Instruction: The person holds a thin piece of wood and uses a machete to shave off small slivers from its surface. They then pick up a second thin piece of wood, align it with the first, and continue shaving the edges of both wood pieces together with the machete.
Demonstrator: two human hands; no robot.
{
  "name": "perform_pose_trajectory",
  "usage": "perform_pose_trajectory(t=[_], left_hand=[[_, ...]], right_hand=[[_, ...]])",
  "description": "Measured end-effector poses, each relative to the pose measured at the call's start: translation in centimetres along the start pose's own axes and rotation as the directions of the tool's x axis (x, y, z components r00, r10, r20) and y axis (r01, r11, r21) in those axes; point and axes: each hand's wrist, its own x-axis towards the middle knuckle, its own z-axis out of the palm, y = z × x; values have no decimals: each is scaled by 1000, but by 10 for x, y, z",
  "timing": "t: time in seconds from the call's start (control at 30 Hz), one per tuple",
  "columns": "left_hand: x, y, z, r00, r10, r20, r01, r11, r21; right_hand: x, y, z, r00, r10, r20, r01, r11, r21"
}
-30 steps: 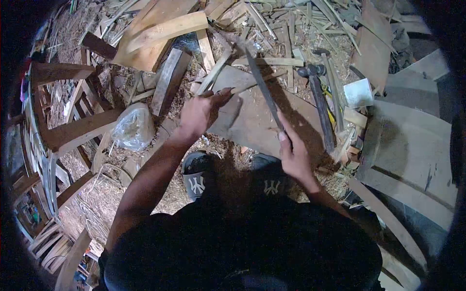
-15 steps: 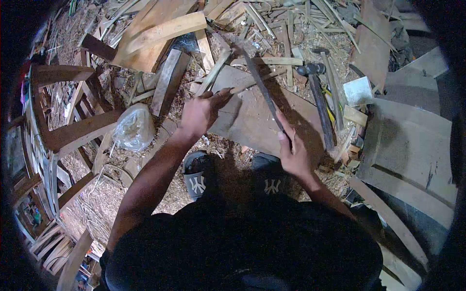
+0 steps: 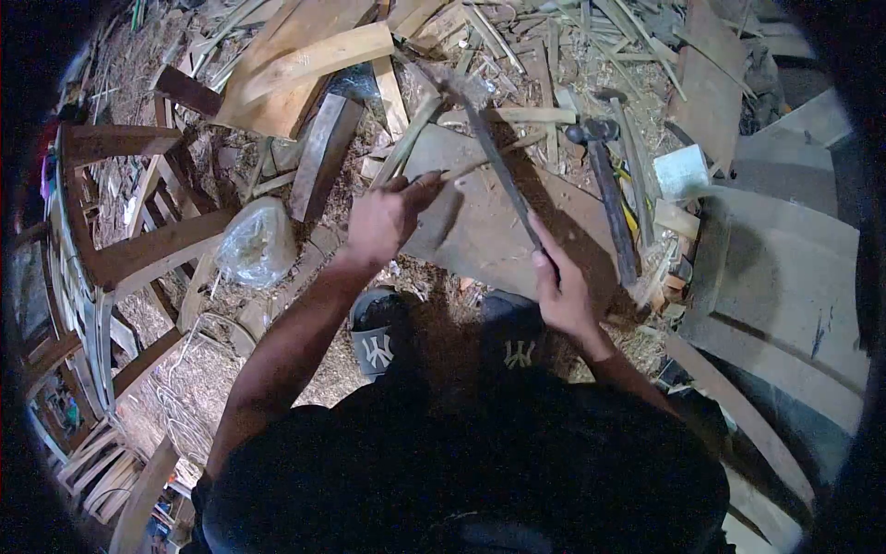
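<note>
My left hand [image 3: 383, 217] is closed round the near end of a thin wooden stick [image 3: 480, 159], which points right over a flat board [image 3: 480, 235]. In my right hand [image 3: 565, 286] is the lower end of a long dark blade-like tool [image 3: 503, 173]. The tool slants up and to the left, across the stick. Beneath both, the board lies on the shavings-covered ground, with shadows of the hands on it. A hammer [image 3: 604, 185] rests at the board's right side, its head away from me.
A clear plastic bag [image 3: 257, 242] lies left of my left arm. Wooden frames [image 3: 161, 247] stand at the far left, a panel [image 3: 784, 286] at the right. A wood block [image 3: 325, 157], a pale block [image 3: 681, 173] and scrap wood lie ahead. My sandals [image 3: 374, 349] are below the board.
My right hand has moved slightly down and right with the tool. My left hand stays near the same place, with the stick still in it.
</note>
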Motion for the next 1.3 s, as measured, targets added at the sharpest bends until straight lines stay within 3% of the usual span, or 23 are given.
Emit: perform_pose_trajectory(t=[0.03, 0.1, 0.13, 0.23, 0.33, 0.4, 0.43, 0.5, 0.53, 0.6, 0.67, 0.73, 0.8, 0.87, 0.93, 1.0, 1.03, 1.07, 1.1, 1.13, 1.17, 1.27, 1.3], left_hand=[[-1, 1, 1, 999, -10, -45, 11, 1000, 11], [-2, 1, -3, 1000, -10, -6, 10, 1000, 3], [2, 1, -7, 1000, -7, 8, 7, 1000, -2], [5, 1, -12, 999, -6, 41, 6, 1000, 12], [4, -2, -4, 1000, -3, -3, 3, 1000, 24], [3, 2, -7, 1000, -10, 2, 10, 1000, 18], [4, 4, -9, 1000, -16, 3, 16, 1000, 15], [0, 3, -4, 1000, -16, -6, 16, 1000, -15], [1, 2, -2, 1000, -22, -20, 21, 999, -44], [-2, 2, -5, 1000, -16, -8, 16, 1000, -18], [5, 2, -10, 1000, -4, -21, 4, 1000, 16], [5, 3, -9, 1000, -16, 2, 16, 1000, 11], [5, -1, -5, 1000, -11, -7, 11, 1000, 1], [3, -3, -1, 1000, -4, -15, 4, 1000, -10], [2, -4, 2, 999, -38, 1, 38, 999, 32], [-1, -6, 7, 999, -33, -7, 33, 999, 13], [0, -6, 8, 999, -28, -16, 28, 1000, -7], [3, -9, 9, 999, -30, -27, 30, 1000, -5], [1, -5, 4, 999, -18, -33, 18, 1000, 1], [1, -3, 2, 999, 0, -41, 0, 1000, 8], [3, -4, 1, 997, 33, -68, -32, 999, 11], [8, 0, -7, 1000, 0, -5, 0, 999, 47], [8, 0, -5, 1000, -5, -4, 5, 999, 47]], right_hand=[[7, -17, -9, 1000, -10, 4, 10, 1000, -1], [7, -55, -32, 859, 449, 246, -511, 777, 366], [7, -58, -35, 861, 448, 243, -509, 778, 369], [3, -63, -38, 979, 131, -154, -67, 928, 365], [-1, -39, -30, 927, -180, -328, 308, 864, 397], [-2, 0, -6, 869, -333, -366, 376, 925, 53], [-3, 2, -5, 868, -334, -368, 377, 925, 50], [-3, -11, 1, 994, -5, -114, 19, 992, 122], [1, -16, 1, 987, 159, 23, -160, 980, 118], [-2, -20, -9, 991, 128, -28, -126, 991, 52], [4, -60, -45, 849, 441, 290, -528, 709, 468], [-2, -67, -47, 957, 286, 51, -281, 865, 416], [-1, -69, -42, 974, 9, -227, 111, 851, 512], [-9, -32, -36, 976, -59, -211, 163, 839, 519], [-11, 22, -5, 903, -305, -304, 306, 951, -45], [5, 16, -5, 914, -404, -36, 350, 830, -434], [10, 17, 11, 885, -421, -199, 380, 900, -214], [13, 15, 6, 881, -431, -198, 389, 895, -218], [7, -4, -7, 996, -60, -71, 68, 992, 109], [3, -26, -22, 950, 268, 159, -309, 880, 361], [4, -52, -40, 872, 407, 272, -488, 760, 429], [-1, -67, -46, 955, 283, 84, -293, 867, 404], [-1, -70, -45, 993, 91, -77, -55, 923, 380]])
